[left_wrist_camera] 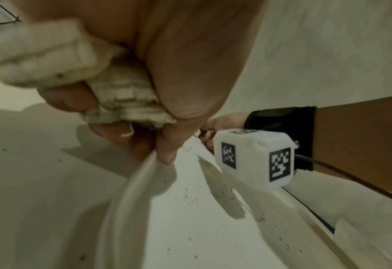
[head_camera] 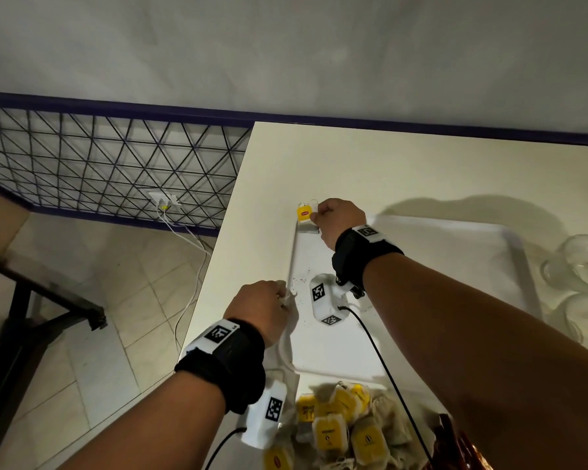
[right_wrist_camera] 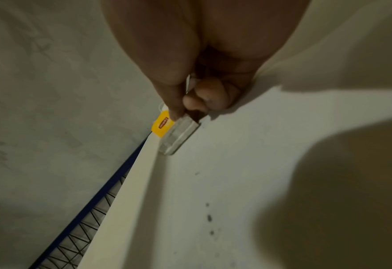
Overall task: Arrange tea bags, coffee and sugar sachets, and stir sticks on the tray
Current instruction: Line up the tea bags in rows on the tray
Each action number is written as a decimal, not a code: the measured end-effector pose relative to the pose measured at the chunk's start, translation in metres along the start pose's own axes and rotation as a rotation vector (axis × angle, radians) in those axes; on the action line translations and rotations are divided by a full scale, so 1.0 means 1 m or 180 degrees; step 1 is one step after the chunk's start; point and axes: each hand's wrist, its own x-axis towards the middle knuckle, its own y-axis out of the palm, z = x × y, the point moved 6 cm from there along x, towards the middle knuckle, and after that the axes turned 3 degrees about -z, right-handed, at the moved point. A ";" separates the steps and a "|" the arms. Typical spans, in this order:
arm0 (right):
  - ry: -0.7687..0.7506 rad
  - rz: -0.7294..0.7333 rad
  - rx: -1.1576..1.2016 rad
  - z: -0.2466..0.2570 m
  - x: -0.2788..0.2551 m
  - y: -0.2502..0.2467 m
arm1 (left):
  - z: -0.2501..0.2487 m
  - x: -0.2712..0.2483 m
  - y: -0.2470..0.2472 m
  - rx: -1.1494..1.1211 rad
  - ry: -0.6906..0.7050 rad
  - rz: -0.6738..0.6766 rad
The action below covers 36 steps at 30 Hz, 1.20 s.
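At frame centre, right hand (head_camera: pixel 341 221) pinches a tea bag (head_camera: pixel 304 216) at tray (head_camera: pixel 455 232) corner; left hand (head_camera: pixel 263 307), lower, clutches tea bags (left_wrist_camera: pixel 52 60).

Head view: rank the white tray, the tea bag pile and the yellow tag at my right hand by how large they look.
1. white tray
2. tea bag pile, nearer the camera and partly hidden by the arms, so its extent is uncertain
3. yellow tag, pinched by the right hand
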 end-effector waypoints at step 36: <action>-0.1404 0.0597 0.0330 0.051 -0.141 -0.086 | -0.027 -0.034 -0.021 -0.4581 -0.0270 0.0433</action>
